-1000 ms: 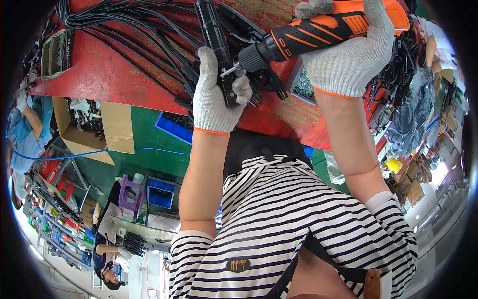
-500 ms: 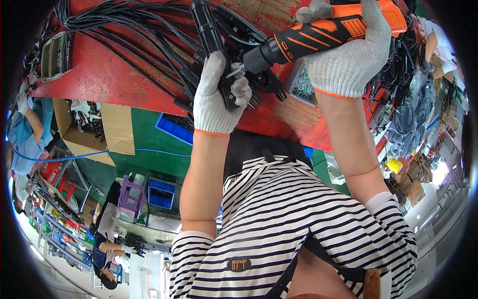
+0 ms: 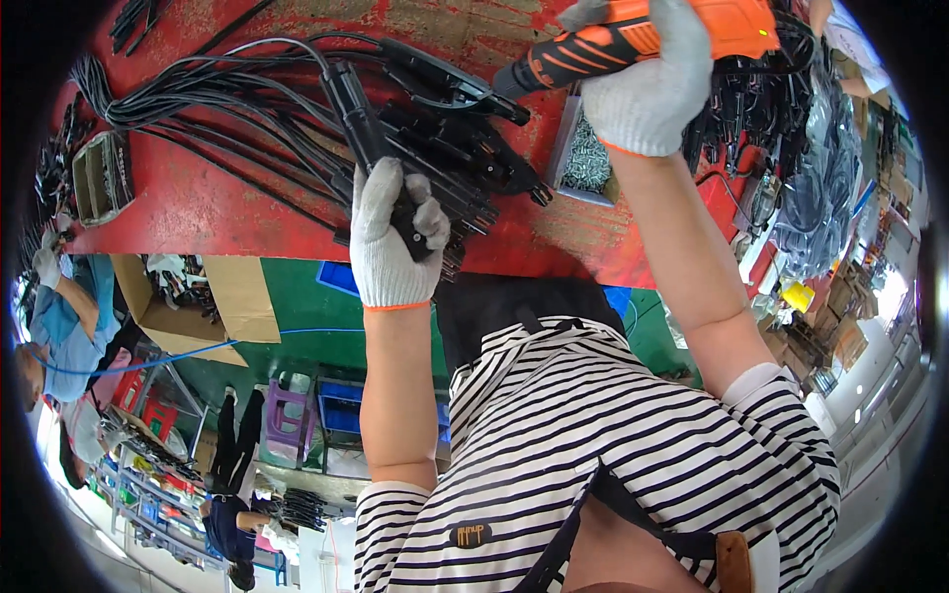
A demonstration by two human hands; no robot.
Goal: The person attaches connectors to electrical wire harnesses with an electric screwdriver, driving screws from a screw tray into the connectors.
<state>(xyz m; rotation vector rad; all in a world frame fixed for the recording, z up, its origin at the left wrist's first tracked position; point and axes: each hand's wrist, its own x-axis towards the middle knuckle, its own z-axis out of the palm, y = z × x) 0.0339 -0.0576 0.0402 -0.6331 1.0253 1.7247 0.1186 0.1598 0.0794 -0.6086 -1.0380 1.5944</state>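
Observation:
My left hand (image 3: 393, 242), in a white knit glove, is closed around a black plastic handle (image 3: 353, 111) with a cable running out of its far end. A small round screw or hole shows on the handle's near part between my fingers. My right hand (image 3: 643, 99), also gloved, grips an orange and black power screwdriver (image 3: 583, 57) at the top right. Its nose points left, apart from the handle; the bit cannot be made out. Several similar black handles (image 3: 465, 158) lie bundled on the red table (image 3: 198, 193) just beyond my left hand.
A tray of small silver screws (image 3: 585, 163) stands below the screwdriver. Black cables (image 3: 188, 89) spread over the table's left, near an open box (image 3: 102, 178). Black parts (image 3: 727, 114) pile up at the right. A cardboard box (image 3: 178, 321) stands left; co-workers are at the far left.
The screwdriver has pulled away from the handle, up and slightly left. My left hand has moved down and left with the handle, uncovering more of the bundle and the screw tray.

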